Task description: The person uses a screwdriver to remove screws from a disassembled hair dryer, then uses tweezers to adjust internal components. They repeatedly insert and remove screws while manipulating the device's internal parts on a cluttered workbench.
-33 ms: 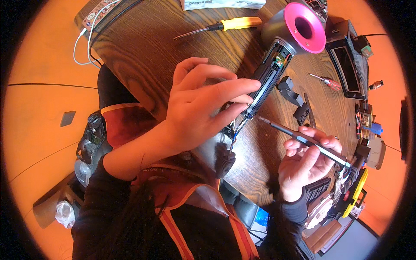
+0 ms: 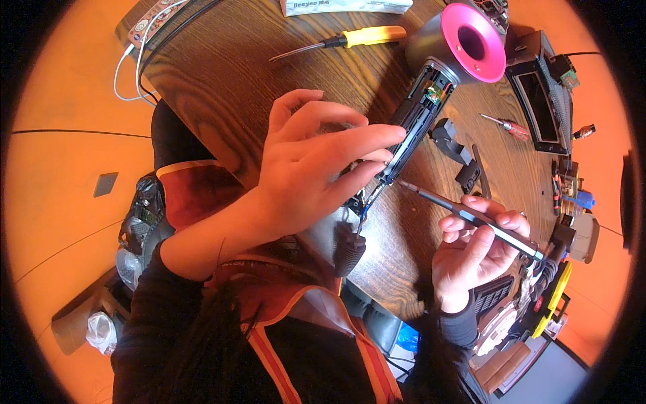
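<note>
A hair dryer (image 2: 431,71) with a pink ring lies across the table, its handle opened so that the inner parts and wires show. My left hand (image 2: 313,158) is closed on the lower part of that handle, fingertips pinching near its end; part of the grip is hidden behind the fingers. In my right hand (image 2: 474,252) I hold a slim grey pen-shaped screwdriver (image 2: 481,219). Its tip is close to the handle's lower end, seemingly apart from it. Below the handle, thin wires run to a black ribbed cord sleeve (image 2: 350,256) near the table's front edge.
A yellow-handled screwdriver (image 2: 373,36) lies at the back, by a white box (image 2: 346,7). Black curved pieces (image 2: 449,141) and a red-handled screwdriver (image 2: 515,130) rest right of the dryer. A black boxy device (image 2: 538,101) stands farther right. A power strip (image 2: 145,30) sits back left.
</note>
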{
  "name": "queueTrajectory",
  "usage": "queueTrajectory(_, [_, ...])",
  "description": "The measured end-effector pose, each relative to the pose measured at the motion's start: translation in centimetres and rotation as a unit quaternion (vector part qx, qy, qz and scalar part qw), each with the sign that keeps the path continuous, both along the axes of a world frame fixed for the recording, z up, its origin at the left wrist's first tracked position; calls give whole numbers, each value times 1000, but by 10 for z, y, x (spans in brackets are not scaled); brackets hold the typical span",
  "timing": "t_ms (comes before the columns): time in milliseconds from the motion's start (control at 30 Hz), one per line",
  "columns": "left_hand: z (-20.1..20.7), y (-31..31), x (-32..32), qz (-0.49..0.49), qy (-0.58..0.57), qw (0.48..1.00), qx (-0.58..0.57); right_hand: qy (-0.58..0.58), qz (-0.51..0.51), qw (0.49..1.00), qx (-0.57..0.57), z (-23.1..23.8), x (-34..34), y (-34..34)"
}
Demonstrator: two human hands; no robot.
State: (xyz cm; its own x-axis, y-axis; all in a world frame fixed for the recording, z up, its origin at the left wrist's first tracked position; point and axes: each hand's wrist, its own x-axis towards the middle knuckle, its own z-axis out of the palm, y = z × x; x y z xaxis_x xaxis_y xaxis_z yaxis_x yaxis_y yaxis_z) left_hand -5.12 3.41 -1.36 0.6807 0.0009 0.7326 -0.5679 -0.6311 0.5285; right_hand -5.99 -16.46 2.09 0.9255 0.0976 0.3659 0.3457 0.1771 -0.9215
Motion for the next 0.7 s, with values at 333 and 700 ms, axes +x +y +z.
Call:
queueTrajectory(333, [-5,-4,0,13,-79,995,61,-4,12,1000,7,-6,-3,1])
queueTrajectory(700, [-1,-5,-6,-7,-46,996,76,-69,23,996,-59,-8,-4,0])
